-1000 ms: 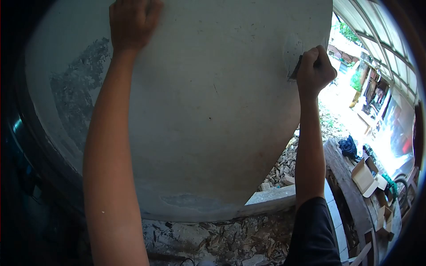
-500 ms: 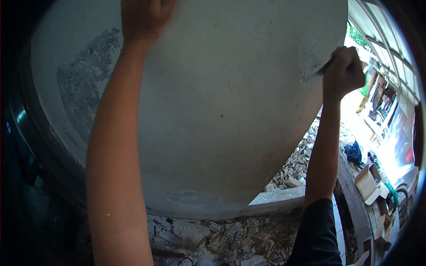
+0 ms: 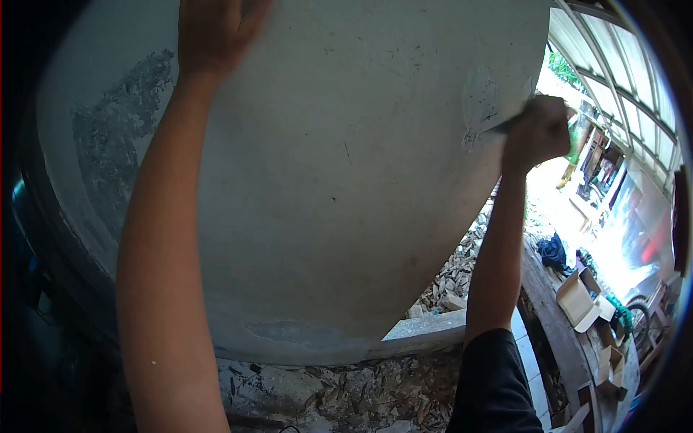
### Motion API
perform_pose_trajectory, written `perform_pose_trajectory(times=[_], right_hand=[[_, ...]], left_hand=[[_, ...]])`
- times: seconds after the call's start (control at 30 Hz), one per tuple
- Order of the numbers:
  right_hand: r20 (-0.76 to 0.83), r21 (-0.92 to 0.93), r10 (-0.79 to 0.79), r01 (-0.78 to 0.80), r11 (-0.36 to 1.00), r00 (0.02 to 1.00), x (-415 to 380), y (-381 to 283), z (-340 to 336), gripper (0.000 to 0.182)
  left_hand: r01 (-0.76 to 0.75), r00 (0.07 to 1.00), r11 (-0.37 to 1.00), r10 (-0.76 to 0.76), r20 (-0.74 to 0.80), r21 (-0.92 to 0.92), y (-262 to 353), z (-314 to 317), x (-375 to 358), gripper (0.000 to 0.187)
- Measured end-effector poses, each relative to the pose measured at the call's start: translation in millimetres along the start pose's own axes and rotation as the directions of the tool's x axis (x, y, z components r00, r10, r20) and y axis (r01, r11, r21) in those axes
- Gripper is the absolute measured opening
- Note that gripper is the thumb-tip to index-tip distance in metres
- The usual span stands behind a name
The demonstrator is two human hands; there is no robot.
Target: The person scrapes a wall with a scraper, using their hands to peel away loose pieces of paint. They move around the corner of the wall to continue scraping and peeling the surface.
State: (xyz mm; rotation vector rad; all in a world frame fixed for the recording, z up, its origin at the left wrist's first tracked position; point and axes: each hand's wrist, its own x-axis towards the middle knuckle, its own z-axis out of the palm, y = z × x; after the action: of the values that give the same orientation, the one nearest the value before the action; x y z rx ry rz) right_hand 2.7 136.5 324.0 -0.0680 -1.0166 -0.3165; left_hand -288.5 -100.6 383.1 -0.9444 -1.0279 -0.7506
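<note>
A pale wall [image 3: 303, 180] fills most of the view, with a rough grey patch [image 3: 119, 130] at its left. My left hand [image 3: 213, 36] lies flat against the wall's upper part, thumb apart, the fingertips cut off by the top of the frame. Near the wall's right edge, my right hand [image 3: 538, 133] is closed around a scraper [image 3: 504, 126], whose dark blade points left at the wall. Just beside the blade is a scuffed, scraped spot [image 3: 480, 101]. The scraper's handle is hidden inside my fist.
Chips and debris [image 3: 346, 393] cover the ground below the wall. Beyond the wall's right edge lie rubble [image 3: 462, 263], an opened cardboard box [image 3: 577, 299], a dark blue cloth bundle [image 3: 553, 252] and a bicycle wheel [image 3: 639, 317]. A ribbed roof [image 3: 613, 65] hangs above.
The view has shifted slightly, so the wall sits further left. My right hand has moved down a little along the wall with the scraper. My left hand stays on the wall.
</note>
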Motion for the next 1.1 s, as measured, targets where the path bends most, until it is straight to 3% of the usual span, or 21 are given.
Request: perform_pose_trajectory(times=[0.03,0.07,0.17,0.2,0.3,0.37,0.43,0.47,0.57,0.6,0.63,0.67,0.7,0.73,0.77,0.8,0.83,0.9,0.97,1.07,1.1], right_hand=[[0.071,-0.225,-0.103,0.116,0.967,0.992,-23,29,7,0.032],[0.270,-0.098,0.126,-0.103,0.990,0.955,-23,10,-8,0.033],[0.108,0.120,0.005,-0.018,0.993,0.994,-11,-7,-17,0.035],[0.081,0.077,0.112,-0.118,0.990,0.990,-2,-16,-20,0.034],[0.003,0.118,0.125,-0.125,0.985,0.992,20,-18,-19,0.032],[0.051,-0.078,-0.002,0.006,0.997,0.999,0,9,-10,0.028],[0.086,0.037,0.104,-0.107,0.994,0.991,-31,33,-20,0.030],[0.106,-0.058,0.015,-0.009,0.998,0.994,-42,39,-38,0.031],[0.156,0.031,0.202,-0.209,0.977,0.967,-100,39,-123,0.033],[0.184,0.127,0.449,-0.474,0.872,0.875,-124,27,-150,0.035],[0.246,-0.008,0.579,-0.596,0.803,0.777,-132,-5,-170,0.036],[0.318,-0.298,0.491,-0.406,0.864,0.811,-162,2,-202,0.037],[0.408,-0.331,0.654,-0.564,0.756,0.637,-192,-7,-235,0.029],[0.489,-0.462,0.738,-0.580,0.671,0.465,-219,-17,-271,0.033],[0.495,-0.530,0.850,-0.712,0.462,0.183,-260,-20,-312,0.037],[0.416,-0.356,0.886,-0.933,-0.052,-0.208,-282,-51,-338,0.042],[0.507,-0.465,0.844,-0.880,0.098,-0.174,-316,-64,-375,0.045],[0.339,-0.589,0.828,-0.787,-0.183,-0.447,-337,-119,-413,0.055],[0.246,-0.503,0.735,-0.731,-0.461,-0.632,-331,-154,-428,0.063],[0.332,-0.277,0.768,-0.834,-0.476,-0.548,-334,-158,-429,0.060],[0.372,-0.364,0.837,-0.892,-0.267,-0.402,-331,-148,-421,0.058]], left_hand=[[-0.007,1.000,1.000,0.007,-0.009,0.009,-1,2,-2,0.045],[-0.014,1.000,1.000,0.014,-0.020,0.019,-2,4,-2,0.045],[-0.032,0.997,0.999,0.029,-0.067,-0.037,-2,6,-1,0.046],[-0.027,0.998,0.999,0.025,-0.058,-0.023,-1,6,-2,0.046],[-0.027,0.999,1.000,0.027,-0.039,-0.006,-1,6,0,0.046],[-0.025,0.999,0.999,0.024,-0.037,-0.023,-1,4,0,0.045],[-0.022,0.999,1.000,0.021,-0.043,-0.021,-2,9,-3,0.045],[-0.022,0.998,1.000,0.021,-0.053,-0.014,-6,9,-1,0.045],[0.005,1.000,1.000,-0.005,-0.001,-0.028,1,2,2,0.044],[0.002,1.000,0.999,-0.002,-0.008,-0.032,1,1,4,0.044],[0.001,1.000,0.999,-0.002,-0.007,-0.038,2,0,3,0.043],[-0.001,1.000,0.999,0.000,-0.003,-0.047,2,0,1,0.043],[0.007,1.000,0.999,-0.007,0.002,-0.034,0,0,-1,0.042],[0.017,1.000,1.000,-0.017,0.010,-0.024,0,1,-2,0.042],[0.025,1.000,1.000,-0.024,0.012,-0.014,1,2,-1,0.042],[0.013,1.000,1.000,-0.013,0.008,-0.013,1,2,-2,0.042],[-0.002,1.000,1.000,0.002,0.003,-0.012,0,1,-3,0.041],[-0.025,1.000,1.000,0.025,-0.003,0.003,-3,1,-1,0.041],[-0.025,1.000,0.999,0.025,0.003,0.023,-3,2,-1,0.041],[-0.019,1.000,0.998,0.018,0.022,0.056,4,-1,-1,0.040],[-0.010,1.000,0.998,0.009,0.019,0.060,7,0,-2,0.041]])
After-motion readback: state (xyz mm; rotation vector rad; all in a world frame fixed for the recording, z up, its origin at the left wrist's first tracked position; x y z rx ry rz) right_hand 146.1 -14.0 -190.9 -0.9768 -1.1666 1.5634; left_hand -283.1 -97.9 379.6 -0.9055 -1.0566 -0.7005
